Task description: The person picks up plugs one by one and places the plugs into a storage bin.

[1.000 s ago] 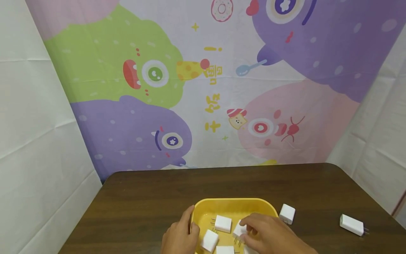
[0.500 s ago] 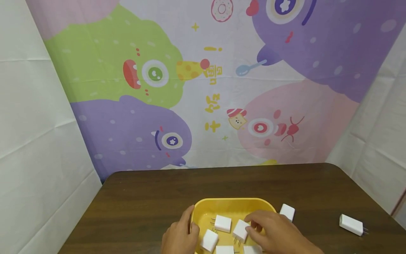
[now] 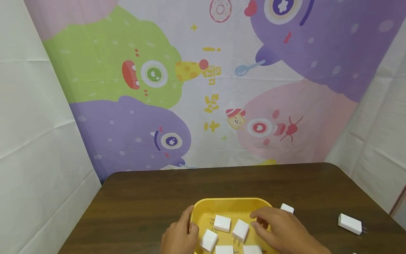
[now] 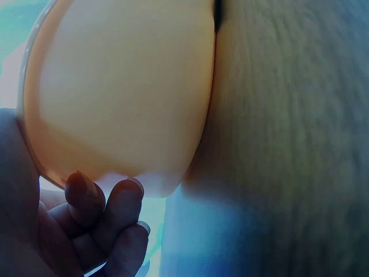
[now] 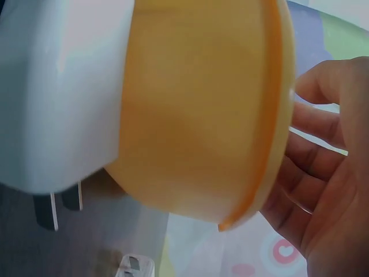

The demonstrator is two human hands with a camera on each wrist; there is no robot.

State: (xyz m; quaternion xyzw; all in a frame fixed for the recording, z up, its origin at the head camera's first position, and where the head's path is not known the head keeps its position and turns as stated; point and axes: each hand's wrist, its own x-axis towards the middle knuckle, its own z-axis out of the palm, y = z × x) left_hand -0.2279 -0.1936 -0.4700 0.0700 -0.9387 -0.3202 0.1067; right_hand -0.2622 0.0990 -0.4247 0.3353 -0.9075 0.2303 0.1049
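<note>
Yellow plastic tray [image 3: 229, 205] sat on the dark brown wooden desk [image 3: 152, 197] with small white plug blocks [image 3: 222, 223] inside; only the head view showed them. The left wrist view showed just the tray's outer wall. The left hand [image 3: 179, 234] held the tray's left edge, its grip curled round the rim. The right hand [image 3: 279, 229] rested over the right rim, fingers loosely spread, holding nothing.
</note>
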